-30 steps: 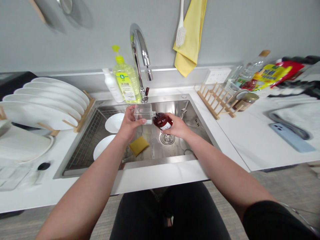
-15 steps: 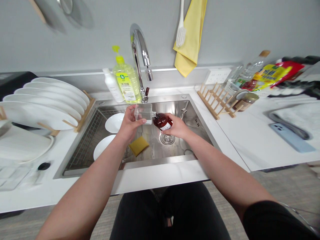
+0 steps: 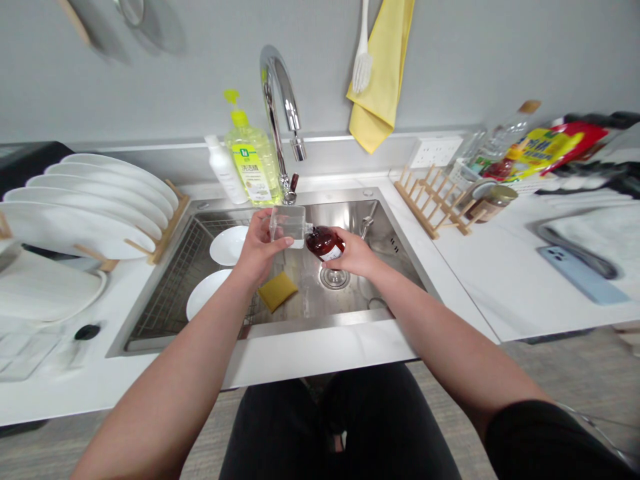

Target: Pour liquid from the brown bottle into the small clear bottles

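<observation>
Above the sink, my left hand [image 3: 261,247] is closed around a clear square bottle [image 3: 289,224] lying on its side, its neck pointing right. My right hand [image 3: 354,253] grips a dark amber bottle [image 3: 323,241] with a white label, tilted so that its top points left. The two necks come together between my hands; whether they touch is too small to tell. A little clear liquid seems to lie in the square bottle. Below them in the sink is a yellow sponge cloth [image 3: 279,291].
The steel sink [image 3: 320,325] holds a wire rack [image 3: 165,300] with white dishes [image 3: 229,245]. Behind it stand a tap [image 3: 277,100], a green dish-soap bottle [image 3: 253,160] and a white bottle [image 3: 225,170]. White plates [image 3: 75,227] fill the left rack; a wooden rack [image 3: 435,200] stands right.
</observation>
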Available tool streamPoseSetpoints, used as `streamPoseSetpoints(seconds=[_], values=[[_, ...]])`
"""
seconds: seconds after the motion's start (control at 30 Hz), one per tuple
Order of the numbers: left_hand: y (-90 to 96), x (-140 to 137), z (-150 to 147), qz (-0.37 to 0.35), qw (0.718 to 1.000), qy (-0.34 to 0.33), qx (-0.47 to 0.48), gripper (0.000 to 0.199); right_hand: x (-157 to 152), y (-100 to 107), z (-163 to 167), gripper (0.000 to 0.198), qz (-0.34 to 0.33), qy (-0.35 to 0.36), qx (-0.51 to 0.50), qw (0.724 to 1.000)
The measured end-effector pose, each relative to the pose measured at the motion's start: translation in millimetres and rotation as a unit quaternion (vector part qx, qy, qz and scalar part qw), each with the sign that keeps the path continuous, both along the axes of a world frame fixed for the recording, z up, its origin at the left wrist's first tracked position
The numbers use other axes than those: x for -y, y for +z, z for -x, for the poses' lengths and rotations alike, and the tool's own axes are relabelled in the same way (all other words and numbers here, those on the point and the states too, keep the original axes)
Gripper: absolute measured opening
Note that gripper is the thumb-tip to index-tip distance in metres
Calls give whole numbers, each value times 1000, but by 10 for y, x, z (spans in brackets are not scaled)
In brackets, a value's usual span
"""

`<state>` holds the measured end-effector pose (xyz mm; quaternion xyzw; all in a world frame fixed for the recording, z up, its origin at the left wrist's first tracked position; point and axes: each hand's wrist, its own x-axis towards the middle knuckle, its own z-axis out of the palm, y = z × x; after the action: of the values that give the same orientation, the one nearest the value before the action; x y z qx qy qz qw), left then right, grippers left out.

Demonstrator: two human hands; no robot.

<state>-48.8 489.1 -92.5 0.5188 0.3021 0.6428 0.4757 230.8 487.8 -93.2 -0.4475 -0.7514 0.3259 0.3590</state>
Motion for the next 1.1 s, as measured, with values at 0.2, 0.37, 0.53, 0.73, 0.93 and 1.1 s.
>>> streamPoseSetpoints(seconds=[0.2,0.37,0.53,0.73,0.93,1.1], values=[[-8,-8,4,-9,1000,3,-6,82,7,10,6,92,11,0,0,1000],[-5,-7,-6,-20,1000,12,-15,84,2,-7,4,94,20,2,-4,1000],[17,12,-19,-22,999,11,-20,85,-13,-32,5,93,26,11,-17,999],[9,5,-19,-30,999,17,-20,86,-24,-44,14,91,42,23,-36,998],[35,17,-25,-25,999,21,-22,86,-17,-34,15,91,40,25,-40,998],[44,24,-23,-24,999,34,-26,87,-17,-36,17,90,47,29,-50,997]])
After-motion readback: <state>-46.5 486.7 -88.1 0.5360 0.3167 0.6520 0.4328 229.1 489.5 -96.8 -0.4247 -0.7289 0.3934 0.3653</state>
